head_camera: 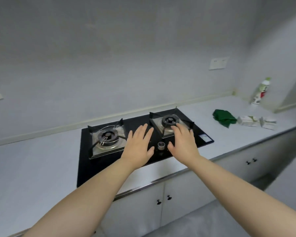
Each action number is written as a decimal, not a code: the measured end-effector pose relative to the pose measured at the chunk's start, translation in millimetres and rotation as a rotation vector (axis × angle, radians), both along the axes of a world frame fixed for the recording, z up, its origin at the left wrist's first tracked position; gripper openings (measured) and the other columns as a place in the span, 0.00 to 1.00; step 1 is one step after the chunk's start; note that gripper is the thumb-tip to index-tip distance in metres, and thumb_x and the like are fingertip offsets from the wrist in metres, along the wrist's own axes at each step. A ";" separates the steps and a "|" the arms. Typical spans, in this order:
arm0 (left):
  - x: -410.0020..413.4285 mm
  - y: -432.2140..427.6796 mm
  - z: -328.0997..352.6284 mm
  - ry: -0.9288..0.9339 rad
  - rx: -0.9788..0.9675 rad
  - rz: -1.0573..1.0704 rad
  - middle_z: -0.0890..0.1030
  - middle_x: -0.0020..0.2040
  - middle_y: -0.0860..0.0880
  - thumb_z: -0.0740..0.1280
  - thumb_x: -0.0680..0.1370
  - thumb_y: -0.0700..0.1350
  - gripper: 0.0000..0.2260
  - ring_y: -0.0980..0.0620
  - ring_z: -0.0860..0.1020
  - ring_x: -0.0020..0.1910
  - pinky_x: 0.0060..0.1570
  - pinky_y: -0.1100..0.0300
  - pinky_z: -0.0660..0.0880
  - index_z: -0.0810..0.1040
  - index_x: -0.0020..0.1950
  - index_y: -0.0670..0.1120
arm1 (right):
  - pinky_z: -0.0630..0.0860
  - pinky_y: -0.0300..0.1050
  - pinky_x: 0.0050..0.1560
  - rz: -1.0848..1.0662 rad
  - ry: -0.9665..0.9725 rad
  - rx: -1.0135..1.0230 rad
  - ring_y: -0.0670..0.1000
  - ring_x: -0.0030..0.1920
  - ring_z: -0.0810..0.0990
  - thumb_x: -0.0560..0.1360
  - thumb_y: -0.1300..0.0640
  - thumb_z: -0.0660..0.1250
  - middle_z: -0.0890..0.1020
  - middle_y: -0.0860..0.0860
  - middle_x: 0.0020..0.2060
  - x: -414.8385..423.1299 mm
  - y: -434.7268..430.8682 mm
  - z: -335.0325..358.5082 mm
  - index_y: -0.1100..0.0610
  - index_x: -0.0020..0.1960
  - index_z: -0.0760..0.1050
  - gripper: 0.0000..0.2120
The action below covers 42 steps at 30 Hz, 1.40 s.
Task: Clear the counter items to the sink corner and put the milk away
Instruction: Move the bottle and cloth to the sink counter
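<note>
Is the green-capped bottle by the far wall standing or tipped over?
Standing: the bottle rests on its base on the counter, green cap uppermost.

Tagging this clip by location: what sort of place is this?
Most likely a home kitchen: a two-burner gas hob is set into a pale counter, with cupboards below.

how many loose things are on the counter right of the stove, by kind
bottle: 1
green cloth: 1
white-and-green packs: 2, as far as the blur lets me tell
total: 4
</note>
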<state>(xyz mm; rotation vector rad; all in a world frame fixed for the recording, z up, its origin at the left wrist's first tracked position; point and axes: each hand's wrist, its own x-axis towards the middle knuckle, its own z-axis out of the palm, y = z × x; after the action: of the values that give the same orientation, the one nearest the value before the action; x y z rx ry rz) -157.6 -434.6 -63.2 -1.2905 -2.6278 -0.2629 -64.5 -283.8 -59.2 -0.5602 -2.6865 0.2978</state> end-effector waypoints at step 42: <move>-24.4 791.4 -4.7 -0.421 0.033 -0.331 0.46 0.78 0.48 0.55 0.80 0.55 0.29 0.48 0.49 0.76 0.75 0.48 0.48 0.47 0.77 0.51 | 0.56 0.47 0.71 -0.567 -0.066 -0.205 0.55 0.71 0.60 0.74 0.54 0.63 0.62 0.54 0.71 47.0 714.5 7.5 0.58 0.73 0.58 0.30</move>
<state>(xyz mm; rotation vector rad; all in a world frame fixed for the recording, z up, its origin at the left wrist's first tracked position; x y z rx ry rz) -182.0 356.8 -67.9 -1.8291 -2.6972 -0.6944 -17.4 430.7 -51.7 -1.3705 -2.4352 0.3955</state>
